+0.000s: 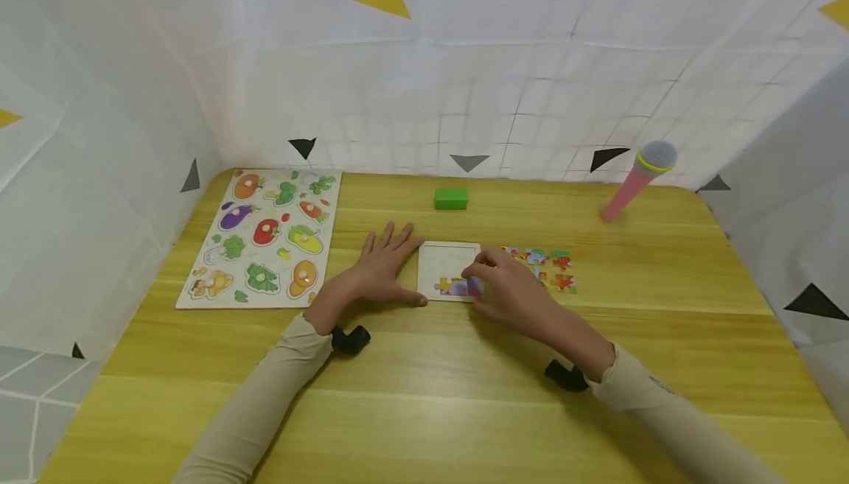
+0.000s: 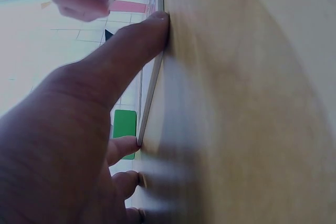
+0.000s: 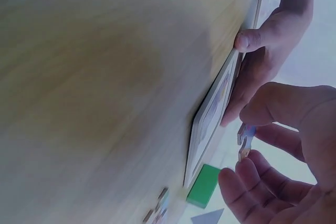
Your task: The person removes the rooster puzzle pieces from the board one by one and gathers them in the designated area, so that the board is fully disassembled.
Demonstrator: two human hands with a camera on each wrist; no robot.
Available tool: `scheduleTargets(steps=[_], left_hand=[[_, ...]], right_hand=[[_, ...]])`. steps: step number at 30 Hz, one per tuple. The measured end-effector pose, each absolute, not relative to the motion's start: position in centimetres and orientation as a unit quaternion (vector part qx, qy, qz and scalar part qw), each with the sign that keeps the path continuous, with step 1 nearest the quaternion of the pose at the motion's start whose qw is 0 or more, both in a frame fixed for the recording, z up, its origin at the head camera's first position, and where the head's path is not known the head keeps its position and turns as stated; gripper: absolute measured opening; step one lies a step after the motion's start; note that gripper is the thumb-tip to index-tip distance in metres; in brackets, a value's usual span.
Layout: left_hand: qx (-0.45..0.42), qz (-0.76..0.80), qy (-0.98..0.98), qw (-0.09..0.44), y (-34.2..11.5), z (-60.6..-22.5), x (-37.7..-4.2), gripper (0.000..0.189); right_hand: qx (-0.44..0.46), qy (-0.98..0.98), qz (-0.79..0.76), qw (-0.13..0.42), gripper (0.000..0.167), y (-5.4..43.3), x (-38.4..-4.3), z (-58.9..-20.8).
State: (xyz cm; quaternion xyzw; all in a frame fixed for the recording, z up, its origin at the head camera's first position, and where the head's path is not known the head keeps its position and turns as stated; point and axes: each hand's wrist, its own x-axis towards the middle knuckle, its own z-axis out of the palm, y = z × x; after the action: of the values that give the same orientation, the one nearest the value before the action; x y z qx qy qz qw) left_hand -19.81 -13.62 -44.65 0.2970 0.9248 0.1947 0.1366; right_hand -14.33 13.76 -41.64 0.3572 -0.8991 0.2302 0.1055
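Observation:
A square white puzzle tray (image 1: 448,254) lies on the table, with joined purple and yellow jigsaw pieces (image 1: 453,286) along its near edge. My left hand (image 1: 378,269) rests beside the tray with fingers spread; its thumb (image 2: 152,24) and index finger touch the tray's left side. Above the tray's right part, my right hand (image 1: 514,289) pinches a purple jigsaw piece (image 3: 245,139) between thumb and fingers. The held piece stays raised off the tray in the right wrist view. Several loose jigsaw pieces (image 1: 562,270) lie right of the tray, partly hidden behind the right hand.
A green block (image 1: 451,199) stands behind the tray. On the left lies a vegetable peg board (image 1: 275,254). A pink toy microphone (image 1: 630,188) stands at the back right. White patterned cloth (image 1: 424,93) hangs behind the wooden table (image 1: 424,410).

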Motion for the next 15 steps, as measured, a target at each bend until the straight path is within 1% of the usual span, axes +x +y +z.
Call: scheduleTargets(steps=[5, 15], left_hand=[[0.297, 0.199, 0.923, 0.142, -13.6, -44.5, -19.8, 0.111], [0.290, 0.198, 0.925, 0.145, -13.6, -44.6, -19.8, 0.110]], right_hand=[[0.345, -0.906, 0.219, 0.108, 0.026, 15.2, -13.8, -41.7], [0.337, -0.910, 0.222, 0.093, 0.024, 17.2, -13.1, -41.9]])
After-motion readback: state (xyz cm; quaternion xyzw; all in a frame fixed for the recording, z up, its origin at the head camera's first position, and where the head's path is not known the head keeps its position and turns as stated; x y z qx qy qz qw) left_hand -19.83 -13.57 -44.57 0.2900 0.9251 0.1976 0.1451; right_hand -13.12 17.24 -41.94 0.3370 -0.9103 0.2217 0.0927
